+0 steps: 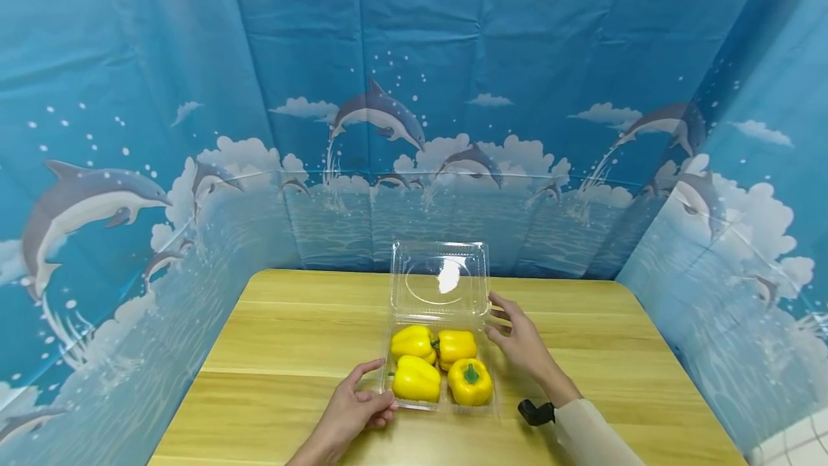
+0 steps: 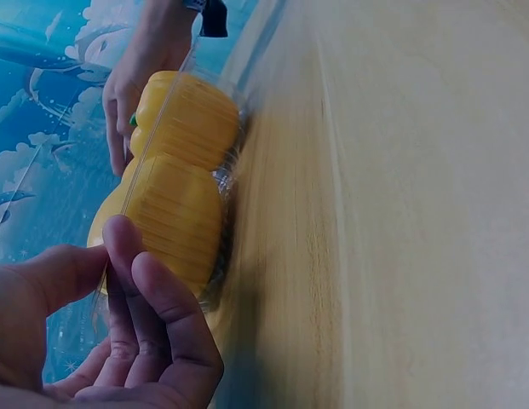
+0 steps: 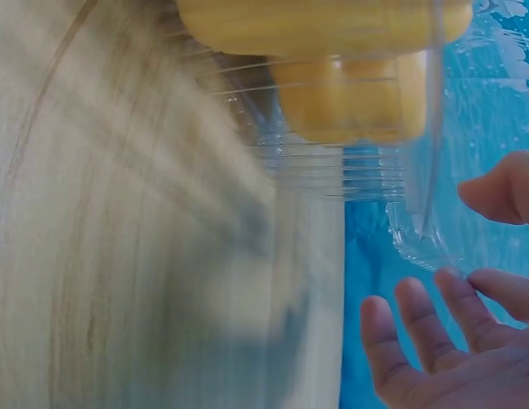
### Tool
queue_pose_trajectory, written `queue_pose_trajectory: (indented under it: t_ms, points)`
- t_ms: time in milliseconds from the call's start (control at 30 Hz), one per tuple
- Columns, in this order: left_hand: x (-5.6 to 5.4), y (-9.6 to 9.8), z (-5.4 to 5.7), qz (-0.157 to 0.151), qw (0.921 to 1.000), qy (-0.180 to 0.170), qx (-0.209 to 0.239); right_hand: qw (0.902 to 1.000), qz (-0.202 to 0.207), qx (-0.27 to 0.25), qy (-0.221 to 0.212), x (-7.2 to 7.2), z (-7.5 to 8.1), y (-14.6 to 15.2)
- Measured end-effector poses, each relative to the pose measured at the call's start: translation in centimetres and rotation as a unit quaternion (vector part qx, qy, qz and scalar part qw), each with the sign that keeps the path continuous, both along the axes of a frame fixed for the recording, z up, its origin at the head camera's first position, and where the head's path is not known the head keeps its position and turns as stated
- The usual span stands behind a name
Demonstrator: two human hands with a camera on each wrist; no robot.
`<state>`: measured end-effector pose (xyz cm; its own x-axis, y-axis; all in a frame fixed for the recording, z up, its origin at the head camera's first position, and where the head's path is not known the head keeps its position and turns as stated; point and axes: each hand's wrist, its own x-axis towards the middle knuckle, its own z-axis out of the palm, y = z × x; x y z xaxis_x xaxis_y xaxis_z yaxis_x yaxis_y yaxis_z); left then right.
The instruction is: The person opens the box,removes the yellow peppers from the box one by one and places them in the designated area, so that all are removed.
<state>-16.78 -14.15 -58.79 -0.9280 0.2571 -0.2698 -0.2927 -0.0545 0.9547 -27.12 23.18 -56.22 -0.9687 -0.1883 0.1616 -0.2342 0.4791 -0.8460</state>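
Note:
A clear plastic clamshell container (image 1: 423,405) lies on the table with its transparent lid (image 1: 414,298) raised at the far side. Several yellow bell peppers sit in the base; one bell pepper (image 1: 470,382) at the front right points its green stem up. At the near left corner my left hand (image 1: 352,408) pinches the rim between thumb and fingers, as the left wrist view also shows. My right hand (image 1: 522,340) is at the lid's right edge, fingers (image 3: 460,311) spread and thumb apart, a fingertip at or near the plastic. Whether it touches is hard to tell.
The wooden table (image 1: 278,351) has rounded far corners. Behind and beside it hangs a blue dolphin-print curtain (image 1: 310,214). A black strap piece (image 1: 535,413) sits by the right wrist, just ahead of the light sleeve (image 1: 591,433).

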Motion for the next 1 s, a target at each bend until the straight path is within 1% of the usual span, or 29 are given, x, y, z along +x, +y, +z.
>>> queue_pose_trajectory:
  t_ms: [167, 267, 467, 700, 867, 1000]
  points:
    - [0.1, 0.0, -0.1, -0.006, 1.0, 0.0, 0.003, 0.9998, 0.004, -0.005, -0.021, 0.0, -0.3, 0.2]
    - [0.1, 0.0, -0.1, -0.006, 1.0, 0.002, 0.004, 0.9996, 0.007, 0.004, -0.029, 0.0, -0.5, 0.2]
    - [0.2, 0.0, -0.1, -0.004, 1.0, 0.0, 0.0, 0.9988, 0.018, 0.025, -0.037, -0.2, -1.1, 0.4]
    - [0.2, 0.1, -0.2, -0.006, 0.9999, 0.006, -0.01, 0.9981, 0.033, 0.034, -0.04, -0.4, -1.4, 0.6]
    - [0.2, 0.1, -0.3, -0.01, 0.9993, 0.016, -0.031, 0.9978, 0.034, 0.04, -0.041, -0.5, -1.4, 0.7]
    - [0.0, 0.1, -0.3, 0.0, 0.9966, 0.041, -0.072, 0.9976, 0.033, 0.038, -0.047, -0.4, -1.3, 0.6]
